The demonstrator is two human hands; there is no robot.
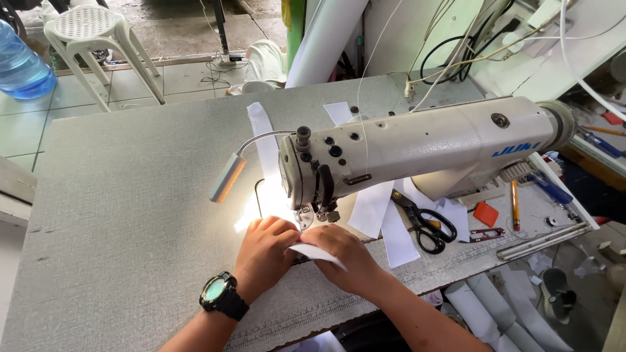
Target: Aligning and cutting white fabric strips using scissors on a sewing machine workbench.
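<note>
grey woven tabletop [130, 195], folded white strip [317, 253]

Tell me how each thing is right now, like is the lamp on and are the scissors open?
Lamp: on, shining on the table.
Scissors: lying flat, blades shut.
White fabric strip: pinched between both hands by the needle.
Left hand: fingers curled on the strip.
Right hand: pressing the strip down.
Sewing machine: upright, thread running down to it.
Stool: standing, nobody on it.
</note>
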